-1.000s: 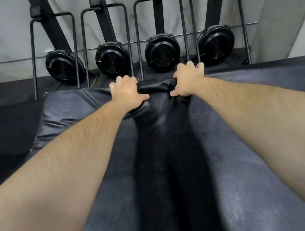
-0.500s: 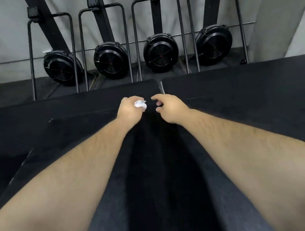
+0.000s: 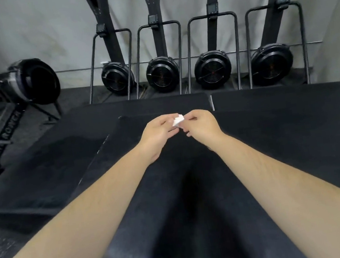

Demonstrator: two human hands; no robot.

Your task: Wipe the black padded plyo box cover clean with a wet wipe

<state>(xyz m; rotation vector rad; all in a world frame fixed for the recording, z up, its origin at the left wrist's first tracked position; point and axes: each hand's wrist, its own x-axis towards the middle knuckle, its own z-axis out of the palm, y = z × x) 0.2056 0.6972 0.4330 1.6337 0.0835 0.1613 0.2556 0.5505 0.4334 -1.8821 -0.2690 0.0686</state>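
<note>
- Midway up the head view, the left hand [image 3: 160, 134] and the right hand [image 3: 202, 124] meet, fingertips almost touching.
- Between them sits a small crumpled white wet wipe [image 3: 178, 120]; the left hand's thumb and fingers pinch its near side, and the right hand's fingertips pinch its far side.
- Both hands hover above the black padded plyo box cover [image 3: 175, 204], which lies flat under the 2 bare forearms; whether the wipe touches it I cannot tell.
- That cover rests on wide black floor mats [image 3: 39, 169], its far left corner just short of the mats' back edge.
- Behind the mats, 4 black upright machines with round fan housings [image 3: 162, 74] stand in a row against a pale grey wall [image 3: 19, 29].
- At the left, another black fan-wheel machine [image 3: 33, 82] stands tilted on the floor.
</note>
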